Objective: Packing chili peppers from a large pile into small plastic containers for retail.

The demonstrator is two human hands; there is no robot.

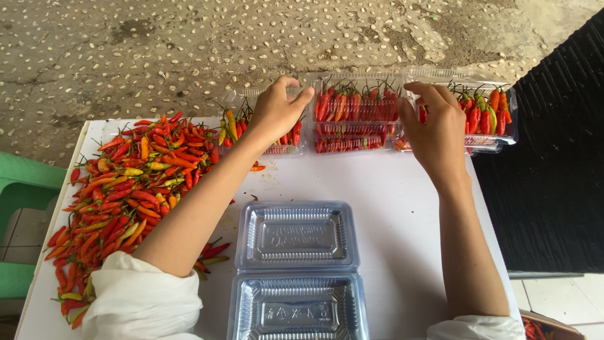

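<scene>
1. The left hand (277,113) is resting with curled fingers on the near-left corner of the middle filled clamshell box (355,113); it looks to be steadying it, though whether it is pinching the edge I cannot tell.
2. The right hand (434,129) is lying loosely spread against that same box's right end, fingers bent over the rim, so the box is being bracketed between both hands, probably to line it up in the row.
3. Left of that box a partly filled box (236,123) of chillies is sitting; right of it, a stacked pair of filled boxes (494,113).
4. Nearer the person than that box, an empty clear clamshell (296,271) is lying open, lid flat, embossed marks on its base.
5. Far left of it, a loose heap of red, orange and green chillies (126,189) is spreading over the white table (402,189).
</scene>
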